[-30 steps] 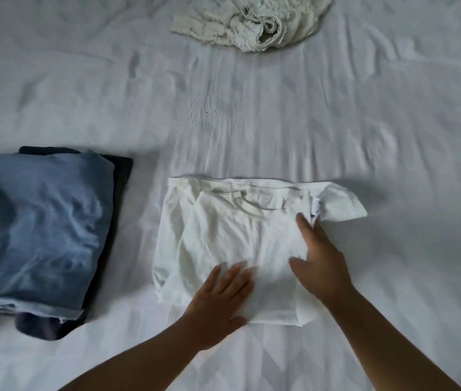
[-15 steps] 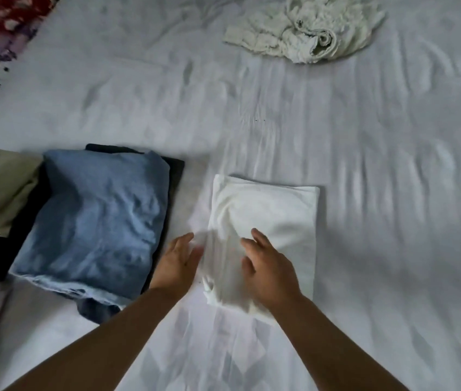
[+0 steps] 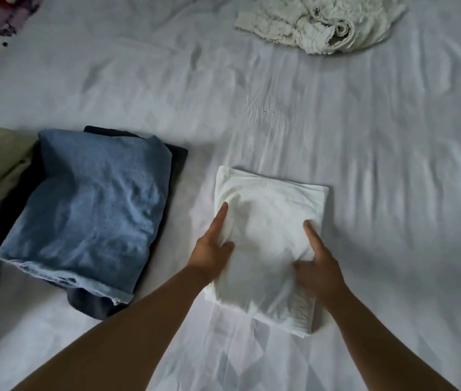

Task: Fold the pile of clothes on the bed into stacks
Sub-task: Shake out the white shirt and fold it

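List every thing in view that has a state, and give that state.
white shirt: folded, flat on bed
left hand: gripping shirt's left edge
right hand: gripping shirt's right edge
blue garment: folded, on top of a stack
dark garment: folded, beneath the blue one
cream garment: crumpled, unfolded
bed sheet: wrinkled

I can read no text, label, brand or number anywhere here: not on the folded white garment [image 3: 269, 221] near me, nor on the blue one [image 3: 91, 210] at left.
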The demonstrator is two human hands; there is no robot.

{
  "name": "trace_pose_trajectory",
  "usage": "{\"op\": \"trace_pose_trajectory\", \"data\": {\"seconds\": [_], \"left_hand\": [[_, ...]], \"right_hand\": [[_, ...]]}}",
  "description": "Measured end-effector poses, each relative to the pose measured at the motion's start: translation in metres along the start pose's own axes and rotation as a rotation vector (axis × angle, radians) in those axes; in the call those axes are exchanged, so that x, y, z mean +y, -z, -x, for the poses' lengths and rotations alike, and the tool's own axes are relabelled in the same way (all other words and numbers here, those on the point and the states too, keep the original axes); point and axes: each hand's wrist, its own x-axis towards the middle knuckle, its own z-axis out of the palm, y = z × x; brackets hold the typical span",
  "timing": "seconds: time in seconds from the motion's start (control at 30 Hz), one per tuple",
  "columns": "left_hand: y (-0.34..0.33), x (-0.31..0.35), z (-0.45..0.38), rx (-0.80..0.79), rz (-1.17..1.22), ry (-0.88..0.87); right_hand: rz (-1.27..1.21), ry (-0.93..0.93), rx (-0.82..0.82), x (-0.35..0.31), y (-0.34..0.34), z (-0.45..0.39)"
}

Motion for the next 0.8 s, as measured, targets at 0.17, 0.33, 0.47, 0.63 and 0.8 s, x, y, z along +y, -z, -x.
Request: {"op": "trace_pose_trajectory", "data": {"seconds": [0.17,0.33,0.47,0.63,0.8], "left_hand": [[0.019,0.006,0.008,-0.086,-0.227,-0.013],[0.038,0.025,0.034,0.036,-0.648,-0.133],[0.071,0.033,0.067,0.166,-0.788,-0.338],[0.117,0.048,0.133,0.151,-0.422,-0.357],[0.147,0.065,0.217,0.274,-0.02,-0.212]], "right_hand": [[0.325,0.193,-0.004,0.0,0.012,0.001],[0.532,0.387,0.152,-0.014,0.016,0.031],[0.575,0.546,0.309,-0.03,0.028,0.061],[0.291,0.598,0.12,-0.07,0.04,0.112],[0.129,0.527,-0.02,-0.124,0.043,0.177]]}}
